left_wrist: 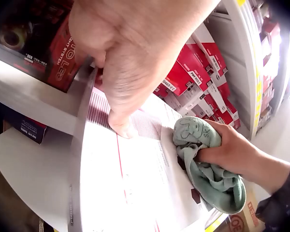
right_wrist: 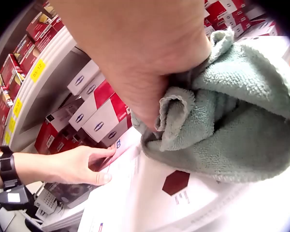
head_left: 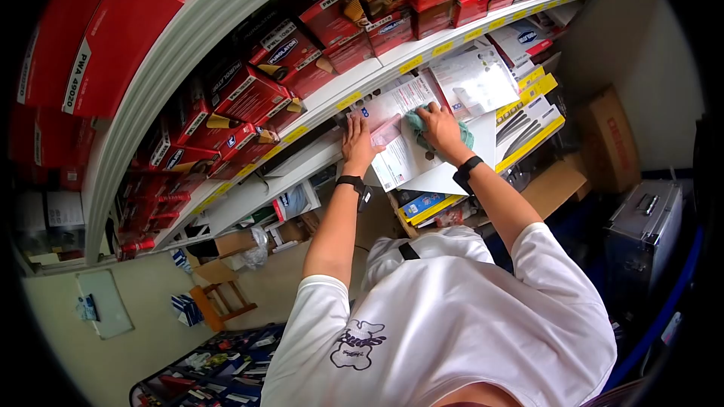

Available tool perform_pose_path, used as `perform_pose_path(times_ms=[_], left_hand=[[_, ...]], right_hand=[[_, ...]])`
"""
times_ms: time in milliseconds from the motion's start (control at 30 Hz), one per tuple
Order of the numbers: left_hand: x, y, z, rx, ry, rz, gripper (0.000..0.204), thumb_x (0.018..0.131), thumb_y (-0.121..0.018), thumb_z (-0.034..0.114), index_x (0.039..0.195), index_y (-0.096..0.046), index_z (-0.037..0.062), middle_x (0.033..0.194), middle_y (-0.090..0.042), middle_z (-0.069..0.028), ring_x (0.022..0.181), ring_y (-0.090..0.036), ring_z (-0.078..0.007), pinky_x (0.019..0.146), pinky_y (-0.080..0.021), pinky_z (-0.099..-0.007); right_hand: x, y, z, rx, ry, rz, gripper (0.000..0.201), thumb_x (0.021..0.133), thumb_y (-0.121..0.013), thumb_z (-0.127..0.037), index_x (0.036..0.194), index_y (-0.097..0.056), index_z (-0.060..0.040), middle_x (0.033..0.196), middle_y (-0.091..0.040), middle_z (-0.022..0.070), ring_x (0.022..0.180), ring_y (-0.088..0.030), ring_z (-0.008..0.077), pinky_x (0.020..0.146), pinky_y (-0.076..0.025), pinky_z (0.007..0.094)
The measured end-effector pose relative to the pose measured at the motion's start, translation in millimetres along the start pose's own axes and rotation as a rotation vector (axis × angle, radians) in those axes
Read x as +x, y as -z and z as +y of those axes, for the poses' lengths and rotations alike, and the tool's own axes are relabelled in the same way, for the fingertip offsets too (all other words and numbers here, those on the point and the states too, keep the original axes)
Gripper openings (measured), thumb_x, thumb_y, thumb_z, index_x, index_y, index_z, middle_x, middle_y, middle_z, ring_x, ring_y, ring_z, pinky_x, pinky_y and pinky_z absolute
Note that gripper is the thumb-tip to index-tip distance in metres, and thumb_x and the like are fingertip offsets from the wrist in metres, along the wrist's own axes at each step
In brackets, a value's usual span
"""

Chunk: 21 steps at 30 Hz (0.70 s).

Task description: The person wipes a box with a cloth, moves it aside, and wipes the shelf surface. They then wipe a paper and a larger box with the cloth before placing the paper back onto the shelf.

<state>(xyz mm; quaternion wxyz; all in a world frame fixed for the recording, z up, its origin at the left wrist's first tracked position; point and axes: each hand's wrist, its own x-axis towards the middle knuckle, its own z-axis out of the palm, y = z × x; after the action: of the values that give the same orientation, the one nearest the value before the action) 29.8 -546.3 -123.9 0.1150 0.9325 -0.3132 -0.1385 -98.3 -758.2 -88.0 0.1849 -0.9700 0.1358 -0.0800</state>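
Note:
A white printed box point(head_left: 396, 160) with dark hexagon marks lies in front of the person, below the shelf edge. On its left part rests the left hand point(head_left: 359, 145), thumb apart from the fingers and touching the top face in the left wrist view. The right hand point(head_left: 445, 136) grips a bunched green cloth point(right_wrist: 251, 125) against the box's right part. Folds of the cloth hang out past the fingers, and the palm side is hidden. Just beyond the right hand lies a shiny white package point(head_left: 475, 83).
Red filter boxes point(head_left: 290, 53) line the shelf above, behind its yellow-labelled edge point(head_left: 351, 99). White boxes with yellow bands point(head_left: 532, 132) are stacked to the right. A cardboard carton point(head_left: 607, 139) and a silver case point(head_left: 641, 226) stand farther right.

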Motion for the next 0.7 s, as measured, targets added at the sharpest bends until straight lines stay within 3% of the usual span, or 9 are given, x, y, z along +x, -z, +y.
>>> perform_pose_path(times_ms=[267,633,700], left_hand=[[-4,-2,3,0.033,-0.002,0.029,0.106,0.072,-0.088,0.037,0.154,-0.032,0.0008,0.163,-0.028,-0.0214,0.154,-0.018,-0.0365,0.122,-0.025,-0.0479],[1,-3,2,-0.01,-0.011,0.031,0.101,0.073,-0.088,0.031,0.153,-0.035,-0.0006,0.162,-0.031,-0.0222,0.153,-0.021,-0.0374,0.123,-0.027,-0.0437],[2,-4,0,-0.031,-0.011,0.023,0.095,0.076,-0.086,0.028,0.152,-0.037,-0.0003,0.162,-0.031,-0.0217,0.153,-0.023,-0.0376,0.122,-0.027,-0.043]], right_hand=[[31,-17,-4,-0.002,-0.105,0.101,0.032,0.079,-0.068,-0.009,0.111,-0.064,-0.0111,0.109,-0.061,0.0181,0.097,-0.062,0.0427,0.078,-0.056,0.049],[54,-26,-19,0.016,-0.082,0.068,0.04,0.074,-0.072,-0.009,0.113,-0.066,-0.0134,0.112,-0.061,0.0169,0.1,-0.063,0.0411,0.081,-0.057,0.0481],[54,-31,-24,0.032,-0.001,0.038,0.041,0.073,-0.072,-0.009,0.113,-0.066,-0.0142,0.111,-0.061,0.0159,0.1,-0.063,0.0395,0.08,-0.058,0.0467]])
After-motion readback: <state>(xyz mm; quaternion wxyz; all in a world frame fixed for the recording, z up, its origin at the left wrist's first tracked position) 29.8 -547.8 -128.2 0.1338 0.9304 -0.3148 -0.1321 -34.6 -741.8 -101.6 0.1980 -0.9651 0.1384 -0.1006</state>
